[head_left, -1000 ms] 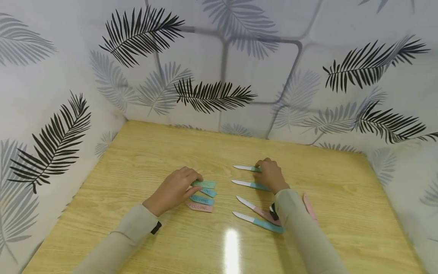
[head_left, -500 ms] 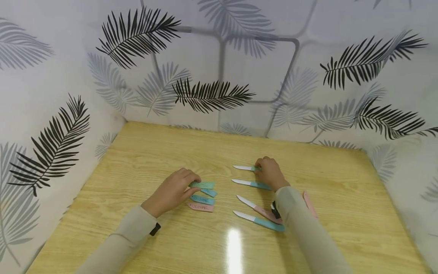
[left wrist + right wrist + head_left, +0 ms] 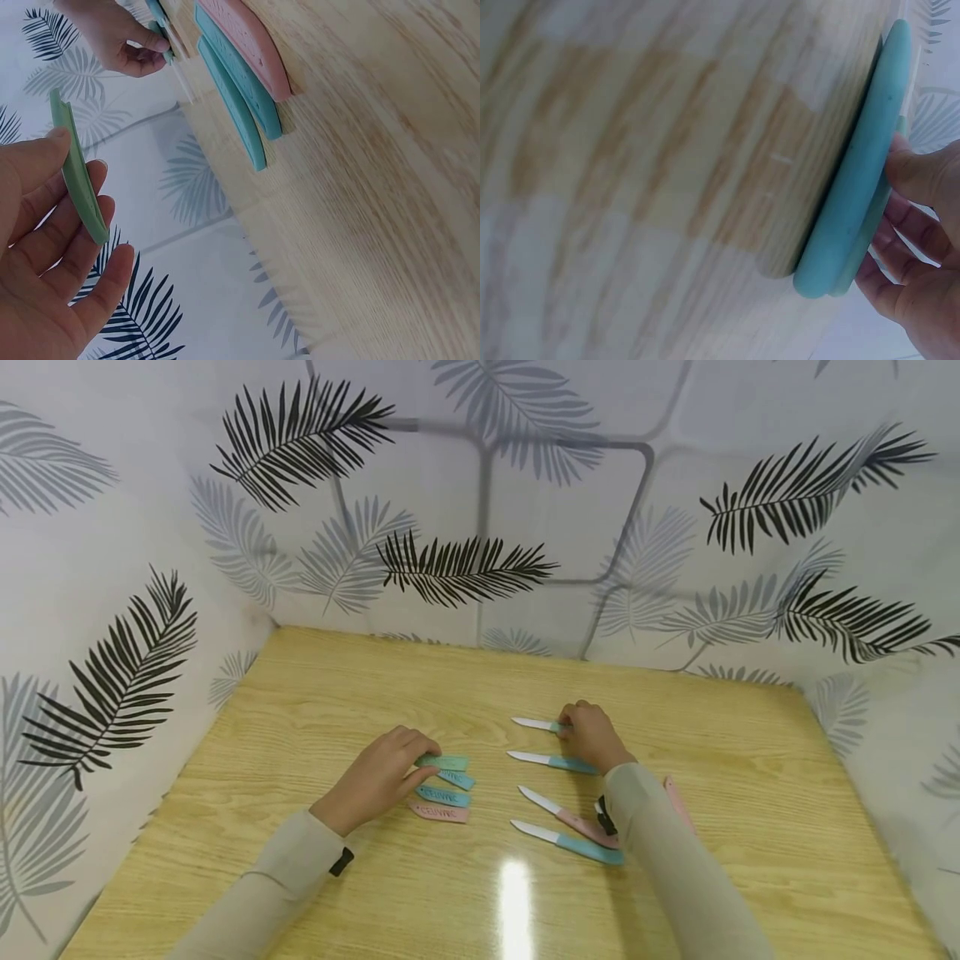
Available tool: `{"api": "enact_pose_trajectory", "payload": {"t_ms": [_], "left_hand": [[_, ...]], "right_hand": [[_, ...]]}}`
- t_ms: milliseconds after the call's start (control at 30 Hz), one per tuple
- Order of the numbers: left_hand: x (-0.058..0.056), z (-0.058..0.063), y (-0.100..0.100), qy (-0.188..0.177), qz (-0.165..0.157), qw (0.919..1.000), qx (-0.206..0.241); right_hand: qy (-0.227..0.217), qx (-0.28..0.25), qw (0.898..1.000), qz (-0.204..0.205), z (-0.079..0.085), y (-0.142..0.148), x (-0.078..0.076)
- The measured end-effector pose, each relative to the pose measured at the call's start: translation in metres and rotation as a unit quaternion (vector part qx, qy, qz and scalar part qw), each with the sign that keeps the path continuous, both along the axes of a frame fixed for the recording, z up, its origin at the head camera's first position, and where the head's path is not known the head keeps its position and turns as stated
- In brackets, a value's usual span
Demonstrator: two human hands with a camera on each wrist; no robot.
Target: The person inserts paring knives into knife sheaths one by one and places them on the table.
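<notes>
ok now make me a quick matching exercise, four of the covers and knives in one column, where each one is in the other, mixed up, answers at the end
1. green cover
2. green-handled knife
3. pink-handled knife
4. lettered pink cover

A. on the table, between two blue-handled knives
B. held by the right hand
C. beside a blue cover, on the side nearer the person
D. held by the left hand

Pairs: 1-D, 2-B, 3-A, 4-C
</notes>
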State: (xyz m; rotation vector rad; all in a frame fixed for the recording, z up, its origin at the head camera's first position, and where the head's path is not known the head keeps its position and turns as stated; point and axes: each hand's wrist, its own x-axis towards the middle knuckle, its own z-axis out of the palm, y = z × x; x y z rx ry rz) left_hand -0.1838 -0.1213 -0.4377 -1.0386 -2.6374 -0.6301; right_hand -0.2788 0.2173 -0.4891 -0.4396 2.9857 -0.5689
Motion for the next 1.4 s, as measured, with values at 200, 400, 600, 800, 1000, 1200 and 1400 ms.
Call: {"api": "enact_pose_trajectory", "payload": {"t_ms": [200, 400, 600, 800, 1000, 1200, 1400], "left_hand": [[0.002, 0.000, 0.001, -0.005, 0.002, 1.0000, 0.005], [0.003, -0.001, 0.002, 0.000, 0.002, 0.9999, 0.011], [0.004, -0.002, 0.001, 0.012, 0.004, 0.9998, 0.015], [0.004, 0.001, 0.003, 0.022, -0.004, 0.9997, 0.011], [0.003, 0.005, 0.006, 0.020, -0.008, 0.9997, 0.008], [0.002, 0.006, 0.010, 0.023, -0.008, 0.9997, 0.006], [0.001, 0.008, 0.013, 0.033, -0.008, 0.9994, 0.008]], "right_hand": [[0.002, 0.012, 1.000, -0.002, -0.001, 0.001, 0.001], [0.005, 0.009, 1.000, -0.002, 0.003, -0.002, 0.013], [0.068, -0.018, 0.997, 0.019, 0.016, -0.007, 0.038], [0.116, -0.024, 0.993, 0.028, 0.028, -0.008, 0.065], [0.152, -0.022, 0.987, 0.043, 0.038, -0.013, 0.084], [0.174, -0.024, 0.983, 0.059, 0.047, -0.017, 0.101], [0.187, -0.043, 0.979, 0.072, 0.052, -0.024, 0.120]]}}
